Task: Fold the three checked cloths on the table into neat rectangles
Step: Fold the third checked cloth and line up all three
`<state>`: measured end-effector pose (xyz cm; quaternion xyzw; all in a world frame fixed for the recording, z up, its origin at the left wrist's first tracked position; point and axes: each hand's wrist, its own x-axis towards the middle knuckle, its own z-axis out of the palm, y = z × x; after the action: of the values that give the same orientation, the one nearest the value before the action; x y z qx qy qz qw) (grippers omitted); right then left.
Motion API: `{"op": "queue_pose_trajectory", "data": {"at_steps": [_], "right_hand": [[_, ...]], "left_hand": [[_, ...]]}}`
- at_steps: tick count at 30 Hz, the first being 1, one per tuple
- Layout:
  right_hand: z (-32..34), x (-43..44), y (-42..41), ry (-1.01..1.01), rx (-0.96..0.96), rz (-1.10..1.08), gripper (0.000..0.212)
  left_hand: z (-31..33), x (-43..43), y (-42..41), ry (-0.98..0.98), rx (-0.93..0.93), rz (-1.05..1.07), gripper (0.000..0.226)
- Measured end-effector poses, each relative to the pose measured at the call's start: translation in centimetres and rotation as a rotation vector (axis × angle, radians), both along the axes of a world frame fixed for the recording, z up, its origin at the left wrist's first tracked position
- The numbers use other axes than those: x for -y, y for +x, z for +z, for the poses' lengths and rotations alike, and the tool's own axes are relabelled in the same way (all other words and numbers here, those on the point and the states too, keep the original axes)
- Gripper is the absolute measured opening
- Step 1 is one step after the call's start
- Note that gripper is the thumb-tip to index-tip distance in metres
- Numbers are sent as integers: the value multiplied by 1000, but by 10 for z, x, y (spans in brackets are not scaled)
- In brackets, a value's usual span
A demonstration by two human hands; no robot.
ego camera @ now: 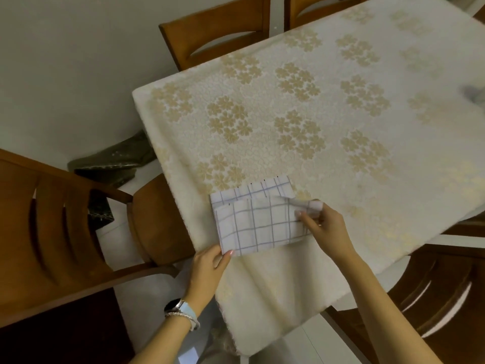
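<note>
A white checked cloth (pixel 258 222) with thin blue-grey lines lies folded into a small rectangle at the near corner of the table (pixel 328 122). A folded layer lies over a lower layer that sticks out along the far edge. My left hand (pixel 211 264) pinches the cloth's near left corner at the table's edge. My right hand (pixel 321 224) grips the cloth's right end, with the fabric curled around the fingers and lifted slightly. Only this one checked cloth is plainly in view.
The table wears a cream cloth with beige flower clusters, hanging over the near edge. Wooden chairs stand at the left (pixel 52 232), at the far side (pixel 217 35) and at the near right (pixel 433 285). A blurred grey thing (pixel 473 94) lies at the right edge.
</note>
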<state>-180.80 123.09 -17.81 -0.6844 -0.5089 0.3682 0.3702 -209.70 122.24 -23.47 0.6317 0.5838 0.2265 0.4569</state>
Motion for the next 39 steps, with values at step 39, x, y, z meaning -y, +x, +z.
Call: {"op": "queue_pose_trajectory", "data": {"at_steps": [39], "right_hand": [[-66,-59,-58,266,726,176,36]], "left_hand": [[-6,-55,55,555,-548,-137,33]]}}
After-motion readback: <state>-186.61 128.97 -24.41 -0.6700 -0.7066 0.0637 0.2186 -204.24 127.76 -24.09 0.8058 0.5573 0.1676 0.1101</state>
